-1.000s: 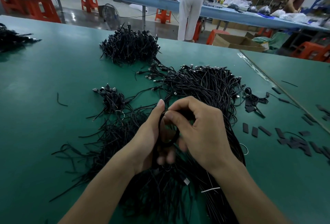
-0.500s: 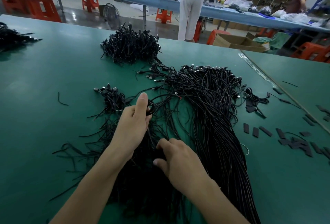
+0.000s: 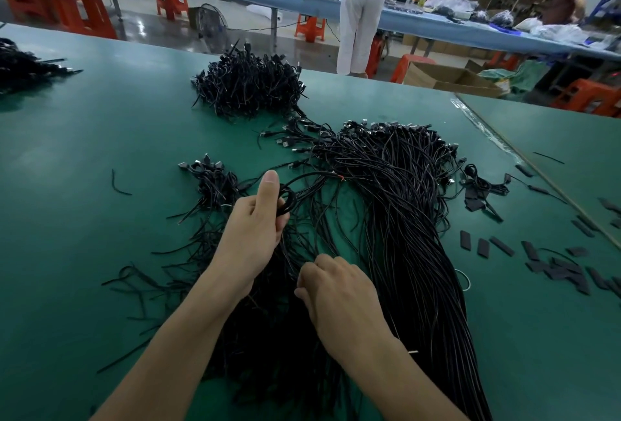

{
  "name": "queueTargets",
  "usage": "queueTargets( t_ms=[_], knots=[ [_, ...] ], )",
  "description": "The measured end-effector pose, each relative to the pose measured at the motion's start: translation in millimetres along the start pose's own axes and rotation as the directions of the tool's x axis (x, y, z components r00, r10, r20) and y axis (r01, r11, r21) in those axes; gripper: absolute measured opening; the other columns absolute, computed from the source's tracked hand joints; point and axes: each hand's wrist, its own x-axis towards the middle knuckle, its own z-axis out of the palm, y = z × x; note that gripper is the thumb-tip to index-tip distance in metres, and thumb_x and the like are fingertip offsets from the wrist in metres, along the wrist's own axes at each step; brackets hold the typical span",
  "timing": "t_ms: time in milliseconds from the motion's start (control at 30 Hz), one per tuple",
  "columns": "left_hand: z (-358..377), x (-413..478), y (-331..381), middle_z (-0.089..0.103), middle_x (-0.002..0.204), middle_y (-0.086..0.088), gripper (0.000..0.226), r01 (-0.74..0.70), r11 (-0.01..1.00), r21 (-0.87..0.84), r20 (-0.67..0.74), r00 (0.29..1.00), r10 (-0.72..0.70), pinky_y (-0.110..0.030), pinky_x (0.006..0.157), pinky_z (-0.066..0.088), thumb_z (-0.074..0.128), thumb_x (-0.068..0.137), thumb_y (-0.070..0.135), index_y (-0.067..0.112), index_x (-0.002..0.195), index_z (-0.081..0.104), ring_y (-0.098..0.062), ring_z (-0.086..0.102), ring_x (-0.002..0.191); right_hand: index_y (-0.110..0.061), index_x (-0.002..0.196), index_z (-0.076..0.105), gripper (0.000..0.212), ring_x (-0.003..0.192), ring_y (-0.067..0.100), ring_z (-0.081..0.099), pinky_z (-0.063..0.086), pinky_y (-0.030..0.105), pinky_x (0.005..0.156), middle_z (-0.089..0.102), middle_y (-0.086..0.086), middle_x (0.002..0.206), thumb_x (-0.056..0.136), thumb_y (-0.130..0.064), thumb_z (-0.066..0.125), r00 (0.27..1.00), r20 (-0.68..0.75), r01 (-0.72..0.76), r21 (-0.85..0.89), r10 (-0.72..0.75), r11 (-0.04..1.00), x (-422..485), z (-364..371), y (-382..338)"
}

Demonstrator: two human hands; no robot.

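Head view: the hands have split apart, so the coil looks finished.
The left hand (image 3: 255, 229) now grips the coiled cable (image 3: 288, 202) at frame centre above the desk (image 3: 84, 185). The right hand (image 3: 339, 299), a second ago on the coil, curls into the cable bundle (image 3: 403, 219) at lower centre with its catch hidden, likely fetching the next strand.
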Motion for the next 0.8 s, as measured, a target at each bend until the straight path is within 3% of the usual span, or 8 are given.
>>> queueTargets(
  t_ms=[133,300,433,533,600,700,800],
  knots=[
    [0.0,-0.9,0.1,0.036,0.039,0.011,0.059,0.001,1.0,-0.008,0.004,1.0,-0.001,-0.012,0.033,0.025,0.034,0.102,0.056,0.016,0.06,0.04,-0.003,0.031,0.032,-0.02,0.112,0.055,0.02,0.103,0.015,0.051,0.042,0.027,0.091,0.054,-0.004,0.11,0.106,-0.033,0.04,0.997,0.022,-0.073,0.049,0.072,0.996,-0.2,-5.5,1.3],
    [0.1,-1.8,1.2,0.042,0.044,0.011,0.059,0.003,0.999,-0.054,0.013,1.0,-0.002,-0.011,0.034,0.024,0.035,0.102,0.056,0.017,0.059,0.045,-0.002,0.031,0.032,-0.028,0.093,0.057,0.014,0.08,0.002,0.057,0.051,0.022,0.072,0.056,-0.013,0.095,0.102,-0.034,0.05,0.939,-0.075,-0.279,0.41,0.337,0.868,4.6,-41.5,15.5],
    [5.7,-9.5,5.4,0.052,0.049,0.003,0.061,-0.086,0.993,-0.075,0.136,0.986,0.096,-0.011,0.039,0.032,0.044,0.097,0.059,0.021,0.051,0.058,-0.01,0.041,0.04,-0.029,0.087,0.059,0.013,0.059,-0.003,0.05,0.041,0.013,0.054,0.057,-0.013,0.07,0.1,-0.029,0.056,0.878,-0.226,-0.148,0.71,0.422,0.689,10.5,-62.0,19.9],
    [11.5,-15.5,7.2,0.049,0.06,-0.011,0.063,-0.189,0.981,-0.049,0.27,0.943,0.195,-0.03,0.05,0.031,0.049,0.092,0.066,0.015,0.06,0.066,-0.027,0.038,0.052,-0.027,0.082,0.062,0.018,0.061,-0.001,0.053,0.045,0.016,0.055,0.062,-0.016,0.069,0.098,-0.019,0.059,0.9,-0.225,-0.032,0.82,0.374,0.571,12.9,-68.2,10.9],
    [14.8,-15.9,7.2,0.044,0.064,-0.01,0.057,-0.22,0.973,-0.069,0.294,0.928,0.23,-0.034,0.05,0.028,0.05,0.093,0.058,0.006,0.077,0.063,-0.026,0.036,0.053,-0.027,0.081,0.063,0.025,0.07,-0.002,0.059,0.045,0.011,0.061,0.065,-0.02,0.076,0.098,-0.01,0.057,0.931,-0.22,0.006,0.807,0.292,0.591,12.6,-71.2,6.7],
    [15.9,-14.1,7.4,0.049,0.062,0.001,0.041,-0.198,0.966,-0.165,0.256,0.937,0.236,-0.019,0.047,0.036,0.05,0.094,0.046,0.006,0.088,0.057,-0.011,0.041,0.05,-0.025,0.088,0.067,0.024,0.083,-0.002,0.061,0.043,0.005,0.068,0.067,-0.016,0.085,0.097,-0.006,0.055,0.965,-0.19,0.015,0.732,0.183,0.681,9.4,-76.9,3.3],
    [15.9,-13.2,6.2,0.064,0.074,-0.003,0.038,-0.251,0.956,-0.149,0.229,0.932,0.281,-0.021,0.059,0.045,0.044,0.099,0.042,0.015,0.092,0.069,-0.011,0.055,0.063,-0.024,0.097,0.069,0.021,0.088,0.001,0.061,0.046,0.01,0.071,0.066,-0.013,0.094,0.098,-0.009,0.054,0.989,-0.12,0.005,0.624,0.09,0.781,5.8,-81.2,2.0]
  ],
)
